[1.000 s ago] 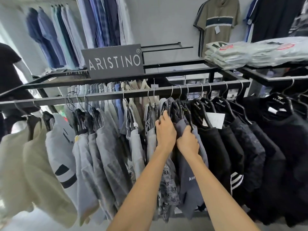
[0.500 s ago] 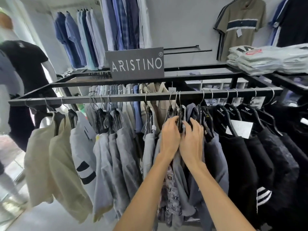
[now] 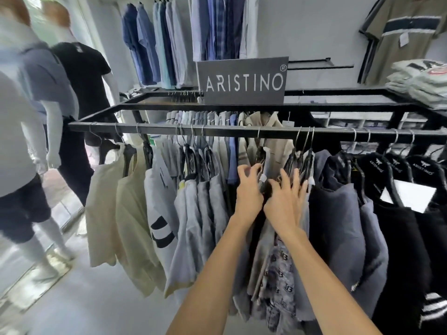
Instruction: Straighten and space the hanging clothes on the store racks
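Shop rail (image 3: 217,131) ahead: I spread my right hand (image 3: 284,201) flat against the bunched hangers (image 3: 305,153) to push them aside. My left hand (image 3: 249,189), just beside it, curls half-open, gripping nothing yet.

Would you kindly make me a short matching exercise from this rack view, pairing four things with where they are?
Things:
1. cream shirts
2. black tops
3. brand sign
4. hands: left hand and right hand

Places:
A. standing on top of the rack frame
B. hanging at the rail's left end
C. among the grey shirts mid-rail
D. hanging at the rail's right end

Pairs: 1-B, 2-D, 3-A, 4-C
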